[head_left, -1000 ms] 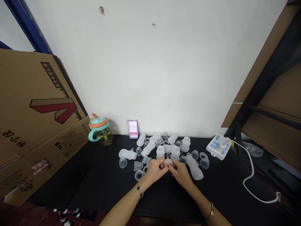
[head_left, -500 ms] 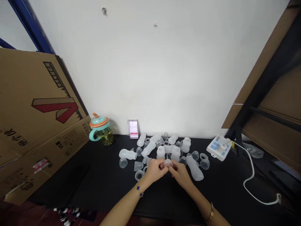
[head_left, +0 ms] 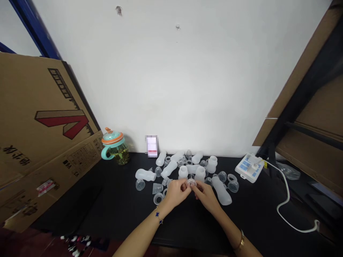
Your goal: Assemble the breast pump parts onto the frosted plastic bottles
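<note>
Both hands meet at the front of a cluster of baby bottle parts. Between them is a small translucent baby bottle collar ring (head_left: 191, 182), pinched from the left by my left hand (head_left: 176, 191) and from the right by my right hand (head_left: 204, 195). A clear pointed piece shows just above the ring; whether it is joined to it I cannot tell. Two milky bottles (head_left: 183, 172) (head_left: 200, 174) stand upright right behind the fingers. Another bottle (head_left: 221, 191) lies beside my right hand. Left of my left hand are a loose ring (head_left: 158, 198) and a clear cap (head_left: 158, 188).
More bottles (head_left: 145, 175), clear caps (head_left: 140, 184) and rings lie across the black table (head_left: 115, 203). A teapot (head_left: 115, 148) with a turquoise handle stands at the back left, near a large cardboard box (head_left: 40, 135). At the right sits a white power strip (head_left: 249, 167) with a cable (head_left: 288, 192).
My right fingers have shifted slightly on the collar ring, showing more of its top. The ring stays between both hands, and the other parts lie as before.
</note>
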The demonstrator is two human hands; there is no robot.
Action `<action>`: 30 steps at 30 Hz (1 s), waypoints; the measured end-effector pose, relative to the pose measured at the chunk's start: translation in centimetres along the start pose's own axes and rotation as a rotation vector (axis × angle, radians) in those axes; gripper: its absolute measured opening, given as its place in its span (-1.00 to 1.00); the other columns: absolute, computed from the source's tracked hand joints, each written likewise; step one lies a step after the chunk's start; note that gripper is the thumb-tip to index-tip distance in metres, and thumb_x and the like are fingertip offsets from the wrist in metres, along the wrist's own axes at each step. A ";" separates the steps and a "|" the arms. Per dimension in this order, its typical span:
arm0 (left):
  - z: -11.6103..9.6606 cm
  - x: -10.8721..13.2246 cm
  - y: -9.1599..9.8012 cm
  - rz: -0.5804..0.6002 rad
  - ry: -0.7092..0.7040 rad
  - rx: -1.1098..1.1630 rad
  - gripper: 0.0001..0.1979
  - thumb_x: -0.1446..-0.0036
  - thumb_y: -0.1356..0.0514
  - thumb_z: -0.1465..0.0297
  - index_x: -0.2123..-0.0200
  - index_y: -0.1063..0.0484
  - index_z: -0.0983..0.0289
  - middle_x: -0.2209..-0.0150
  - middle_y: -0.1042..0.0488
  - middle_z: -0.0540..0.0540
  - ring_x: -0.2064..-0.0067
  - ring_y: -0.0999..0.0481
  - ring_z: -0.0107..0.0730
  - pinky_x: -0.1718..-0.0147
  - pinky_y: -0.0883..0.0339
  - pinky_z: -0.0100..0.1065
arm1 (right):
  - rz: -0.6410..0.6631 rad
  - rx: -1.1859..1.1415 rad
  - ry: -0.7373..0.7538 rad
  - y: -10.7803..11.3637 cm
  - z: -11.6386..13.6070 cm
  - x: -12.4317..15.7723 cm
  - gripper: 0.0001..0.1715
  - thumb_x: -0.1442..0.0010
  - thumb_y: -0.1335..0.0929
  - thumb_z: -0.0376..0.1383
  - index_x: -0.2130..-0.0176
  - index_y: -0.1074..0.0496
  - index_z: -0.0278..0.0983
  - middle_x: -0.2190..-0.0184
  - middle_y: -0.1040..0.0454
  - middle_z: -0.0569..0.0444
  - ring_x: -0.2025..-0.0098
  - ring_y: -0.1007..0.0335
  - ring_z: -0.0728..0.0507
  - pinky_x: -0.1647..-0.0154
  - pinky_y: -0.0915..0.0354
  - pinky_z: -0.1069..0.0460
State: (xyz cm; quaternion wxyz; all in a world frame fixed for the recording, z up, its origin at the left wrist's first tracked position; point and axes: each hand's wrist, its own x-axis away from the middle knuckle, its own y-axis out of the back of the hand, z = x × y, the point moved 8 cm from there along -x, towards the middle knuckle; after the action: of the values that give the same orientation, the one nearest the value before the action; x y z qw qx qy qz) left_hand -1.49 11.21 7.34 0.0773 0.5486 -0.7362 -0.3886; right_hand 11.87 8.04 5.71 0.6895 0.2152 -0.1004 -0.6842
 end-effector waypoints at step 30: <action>0.8 -0.4 -1.0 0.115 0.005 0.113 -0.70 -0.13 -0.14 0.35 0.61 -0.21 0.26 0.64 -0.23 -0.09 0.57 -0.20 -0.53 0.54 0.03 -0.45 | -0.013 0.029 0.019 -0.2 -0.2 0.1 -0.63 -0.30 -0.27 -0.03 0.26 -0.47 -0.25 0.51 -0.43 0.12 0.45 -0.37 -0.10 0.47 -0.25 0.08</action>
State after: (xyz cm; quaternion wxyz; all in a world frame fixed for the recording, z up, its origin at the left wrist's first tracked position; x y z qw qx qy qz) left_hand -1.02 11.83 6.24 0.0705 0.5099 -0.7870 -0.3401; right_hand 11.74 7.96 5.43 0.6827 0.2323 -0.1023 -0.6852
